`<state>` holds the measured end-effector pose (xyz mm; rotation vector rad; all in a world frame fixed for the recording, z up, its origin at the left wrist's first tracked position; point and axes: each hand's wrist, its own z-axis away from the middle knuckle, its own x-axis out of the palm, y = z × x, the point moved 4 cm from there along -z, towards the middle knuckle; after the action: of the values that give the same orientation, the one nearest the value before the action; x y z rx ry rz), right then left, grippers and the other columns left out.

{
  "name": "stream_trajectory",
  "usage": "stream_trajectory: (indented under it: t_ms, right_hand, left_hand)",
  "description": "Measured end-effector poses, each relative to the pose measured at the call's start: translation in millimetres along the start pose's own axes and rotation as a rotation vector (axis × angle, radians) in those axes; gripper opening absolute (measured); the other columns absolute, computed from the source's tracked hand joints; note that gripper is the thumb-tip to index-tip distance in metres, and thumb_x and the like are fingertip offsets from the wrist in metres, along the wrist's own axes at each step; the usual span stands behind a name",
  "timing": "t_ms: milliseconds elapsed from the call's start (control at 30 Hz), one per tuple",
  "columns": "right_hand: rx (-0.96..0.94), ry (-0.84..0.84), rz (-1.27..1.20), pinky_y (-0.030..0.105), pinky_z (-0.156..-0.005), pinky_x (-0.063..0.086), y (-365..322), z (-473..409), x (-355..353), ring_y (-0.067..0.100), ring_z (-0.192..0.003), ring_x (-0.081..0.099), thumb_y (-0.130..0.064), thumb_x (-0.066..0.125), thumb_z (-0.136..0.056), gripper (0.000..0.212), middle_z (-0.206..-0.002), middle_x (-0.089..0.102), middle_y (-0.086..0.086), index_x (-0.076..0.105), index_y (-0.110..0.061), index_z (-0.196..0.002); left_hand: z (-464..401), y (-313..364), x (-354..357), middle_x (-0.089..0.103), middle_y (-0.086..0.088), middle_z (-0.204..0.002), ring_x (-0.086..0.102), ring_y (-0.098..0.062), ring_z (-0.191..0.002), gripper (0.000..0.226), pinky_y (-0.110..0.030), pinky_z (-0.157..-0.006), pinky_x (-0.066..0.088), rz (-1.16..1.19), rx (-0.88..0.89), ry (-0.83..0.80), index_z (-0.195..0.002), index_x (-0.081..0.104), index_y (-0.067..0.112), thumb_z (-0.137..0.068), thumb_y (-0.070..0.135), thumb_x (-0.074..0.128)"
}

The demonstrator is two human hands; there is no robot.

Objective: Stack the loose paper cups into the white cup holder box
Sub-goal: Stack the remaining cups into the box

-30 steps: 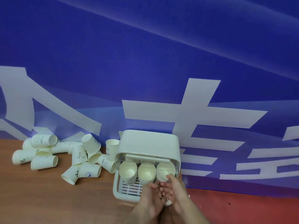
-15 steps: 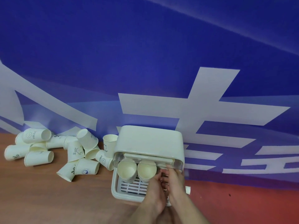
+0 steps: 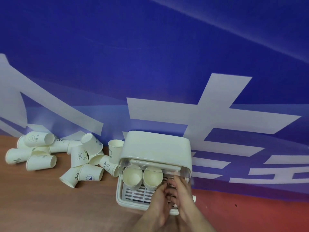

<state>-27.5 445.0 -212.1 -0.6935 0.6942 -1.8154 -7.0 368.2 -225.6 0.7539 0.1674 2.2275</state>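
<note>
The white cup holder box (image 3: 157, 148) stands at the middle of the table against the blue banner, its clear front flap (image 3: 175, 172) raised. Inside, two nested stacks of paper cups (image 3: 142, 177) lean in the left and middle slots above the slatted tray (image 3: 138, 195). My left hand (image 3: 157, 200) and my right hand (image 3: 183, 193) are pressed together at the box's right slot, fingers reaching in under the flap. Whatever lies between them is hidden. Several loose paper cups (image 3: 78, 156) lie scattered to the left of the box.
The wooden table (image 3: 41, 201) runs along the bottom. A blue and white banner (image 3: 150, 72) hangs directly behind the box and cups, and a red surface (image 3: 250, 210) lies at the right. One loose cup (image 3: 114, 149) stands upright right beside the box.
Both hands have moved up and deeper into the right slot. The third cup stack, seen there a second ago, is no longer visible. The view has shifted slightly.
</note>
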Motion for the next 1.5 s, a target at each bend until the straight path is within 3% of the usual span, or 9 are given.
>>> stream_trajectory:
  t_ms: [167,333,467,667,867,967,1167,1333,1500]
  right_hand:
    - [0.047,0.020,0.093,0.024,-0.045,0.037,9.1,20.8,-2.8,0.022,-0.047,0.054,-0.022,0.074,-0.085,0.023,-0.070,0.065,0.018,0.066,-0.003,-0.093]
    - [-0.020,0.006,0.384,0.023,-0.045,0.035,7.2,53.0,5.9,0.020,-0.040,0.048,-0.007,0.065,-0.087,0.014,-0.049,0.058,0.009,0.061,-0.002,-0.075]
    - [-0.099,-0.075,0.629,0.021,-0.036,0.031,9.7,75.8,29.2,0.020,-0.037,0.049,-0.011,0.064,-0.084,0.020,-0.054,0.058,0.005,0.059,-0.010,-0.064]
    - [-0.162,-0.257,0.851,0.020,-0.035,0.032,18.5,116.0,87.6,0.016,-0.038,0.052,-0.015,0.061,-0.087,0.011,-0.057,0.062,0.001,0.059,-0.008,-0.079]
    - [-0.350,-0.318,0.989,0.018,-0.042,0.035,-2.7,149.3,161.4,0.014,-0.047,0.055,-0.023,0.058,-0.083,0.016,-0.063,0.061,0.001,0.057,-0.020,-0.068]
    - [-0.470,-0.301,1.057,0.022,-0.055,0.045,-16.0,153.3,192.2,0.012,-0.055,0.057,-0.026,0.057,-0.077,0.012,-0.065,0.062,-0.006,0.059,-0.023,-0.065]
    - [-0.595,-0.172,1.225,0.031,-0.074,0.053,-37.5,146.5,235.2,0.017,-0.081,0.064,-0.033,0.059,-0.076,0.008,-0.081,0.066,-0.005,0.063,-0.026,-0.078]
    - [-0.614,-0.044,1.247,0.030,-0.072,0.051,-45.6,136.6,252.9,0.021,-0.082,0.063,-0.028,0.056,-0.081,0.009,-0.091,0.064,-0.001,0.062,-0.022,-0.084]
    - [-0.553,0.003,1.284,0.030,-0.076,0.052,-34.4,118.4,262.2,0.024,-0.089,0.065,-0.029,0.057,-0.080,0.005,-0.098,0.067,0.004,0.055,-0.027,-0.083]
  left_hand:
    - [19.9,-2.3,-7.4,0.051,-0.002,-0.056,0.043,-0.009,-0.042,0.033,-0.020,-0.042,0.033,-0.145,0.013,-0.010,-0.083,0.063,0.008,-0.100,0.022,0.039]
    - [47.5,10.6,-37.0,0.068,-0.012,-0.064,0.069,-0.029,-0.058,0.042,-0.031,-0.046,0.051,-0.582,0.051,0.069,-0.089,0.070,0.002,-0.098,0.031,0.042]
    - [66.9,49.2,-73.1,0.070,-0.026,-0.072,0.061,-0.028,-0.044,0.042,-0.023,-0.038,0.041,-0.702,0.188,0.132,-0.090,0.067,-0.006,-0.098,0.027,0.043]
    - [126.7,133.2,-107.2,0.070,-0.014,-0.071,0.054,-0.021,-0.043,0.022,-0.014,-0.034,0.030,-0.866,0.404,0.243,-0.089,0.062,0.001,-0.091,0.017,0.048]
    - [168.7,209.9,-128.9,0.069,-0.008,-0.073,0.058,-0.019,-0.053,0.018,-0.020,-0.047,0.044,-1.152,0.648,0.354,-0.078,0.060,0.011,-0.084,0.027,0.051]
    - [186.9,241.6,-143.8,0.069,0.001,-0.082,0.064,-0.019,-0.074,0.019,-0.030,-0.071,0.052,-1.269,0.699,0.421,-0.084,0.062,0.021,-0.080,0.034,0.050]
    - [200.5,298.3,-164.0,0.066,0.005,-0.092,0.062,-0.016,-0.085,0.018,-0.028,-0.069,0.047,-1.602,0.796,0.524,-0.093,0.061,0.023,-0.083,0.034,0.052]
    - [185.4,332.9,-172.5,0.067,0.002,-0.100,0.063,-0.020,-0.094,0.023,-0.030,-0.079,0.048,-1.727,0.805,0.557,-0.104,0.060,0.024,-0.084,0.032,0.051]
    - [150.1,342.9,-178.7,0.065,0.001,-0.108,0.062,-0.019,-0.096,0.027,-0.028,-0.073,0.044,-1.782,0.778,0.515,-0.111,0.058,0.023,-0.087,0.033,0.052]
